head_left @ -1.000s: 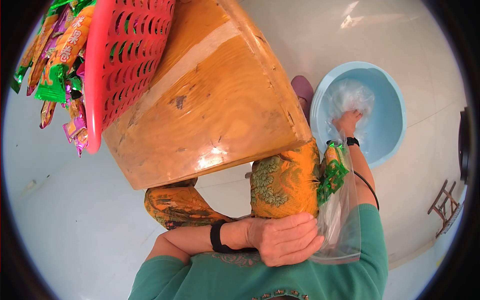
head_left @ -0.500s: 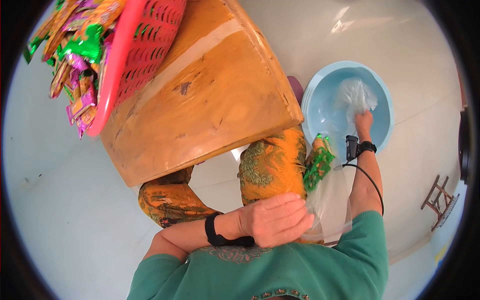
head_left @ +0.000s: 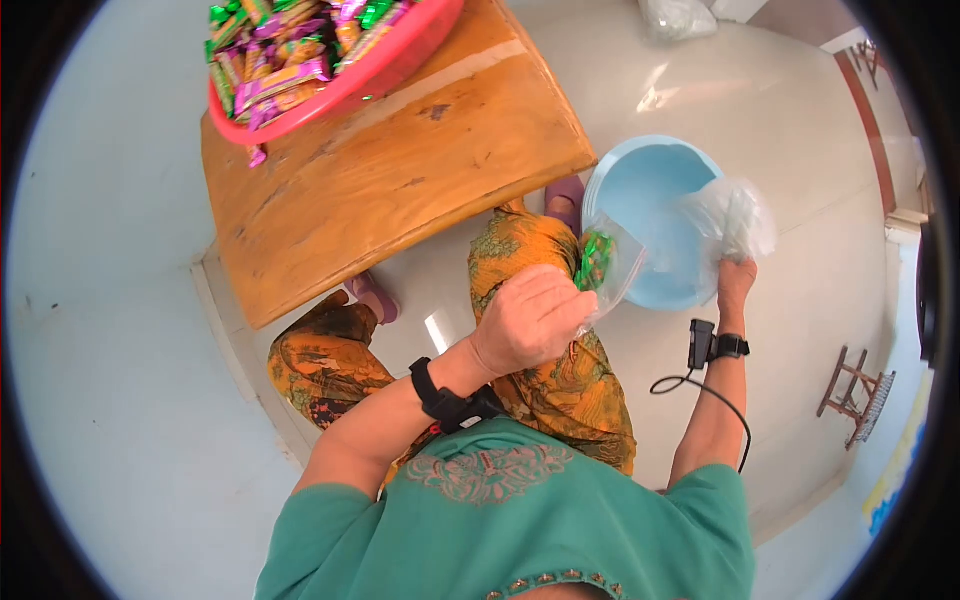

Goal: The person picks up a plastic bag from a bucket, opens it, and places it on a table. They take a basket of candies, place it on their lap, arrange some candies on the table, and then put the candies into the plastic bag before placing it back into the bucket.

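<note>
My left hand [head_left: 535, 318] is closed on the edge of a clear plastic bag [head_left: 626, 262] above my knee. Inside that bag show green-wrapped snack packets [head_left: 595, 258]. Over the right rim of a pale blue basin [head_left: 640, 180], my right hand [head_left: 737, 282] grips a crumpled bunch of clear plastic bags [head_left: 745, 222]. The undersides of both hands are hidden, so the exact finger grips do not show.
A pink-red basket [head_left: 400, 65] heaped with wrapped snacks [head_left: 290, 75] stands on a wooden table [head_left: 400, 190]. A small wooden stool [head_left: 855, 395] is on the right. A whitish plastic bag [head_left: 678, 18] lies on the floor at the far end.
My right hand has lifted the bunched bags from inside the basin to its right rim. My left hand has moved forward with the snack bag, pulling it away from my lap. The view has shifted.
</note>
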Available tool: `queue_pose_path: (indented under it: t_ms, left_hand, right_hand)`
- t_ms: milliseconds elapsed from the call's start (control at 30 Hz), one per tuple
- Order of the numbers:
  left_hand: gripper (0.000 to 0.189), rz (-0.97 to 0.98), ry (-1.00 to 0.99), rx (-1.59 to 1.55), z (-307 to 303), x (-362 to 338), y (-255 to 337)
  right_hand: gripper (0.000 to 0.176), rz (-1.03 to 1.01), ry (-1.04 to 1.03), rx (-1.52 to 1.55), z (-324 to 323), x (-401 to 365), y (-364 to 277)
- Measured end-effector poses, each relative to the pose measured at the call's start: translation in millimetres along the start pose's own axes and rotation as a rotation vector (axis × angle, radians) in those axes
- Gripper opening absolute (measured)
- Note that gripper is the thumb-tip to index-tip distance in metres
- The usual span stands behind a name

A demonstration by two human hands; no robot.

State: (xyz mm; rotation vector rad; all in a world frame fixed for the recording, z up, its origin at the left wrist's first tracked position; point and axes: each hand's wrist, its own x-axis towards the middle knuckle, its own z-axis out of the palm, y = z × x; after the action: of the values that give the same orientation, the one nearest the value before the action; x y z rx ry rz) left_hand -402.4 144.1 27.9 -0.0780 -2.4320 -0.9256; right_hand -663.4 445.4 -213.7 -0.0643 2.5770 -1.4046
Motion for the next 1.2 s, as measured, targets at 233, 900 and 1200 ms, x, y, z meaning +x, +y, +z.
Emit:
queue_pose_path:
  t_ms: [233, 900, 1200]
  left_hand:
    - [0.021, -0.009, 0.029, 0.007, -1, 11, 8]
    - [0.021, 0.251, 0.179, -0.149, -92, 3, 49]
    - [0.009, 0.2, 0.045, -0.283, -170, -40, 65]
  right_hand:
    - [0.028, -0.096, -0.121, 0.295, -65, -1, -127]
    - [0.036, -0.482, -0.7, 0.383, -25, -135, -598]
    - [0.037, -0.589, -1.14, 0.283, 134, -152, -676]
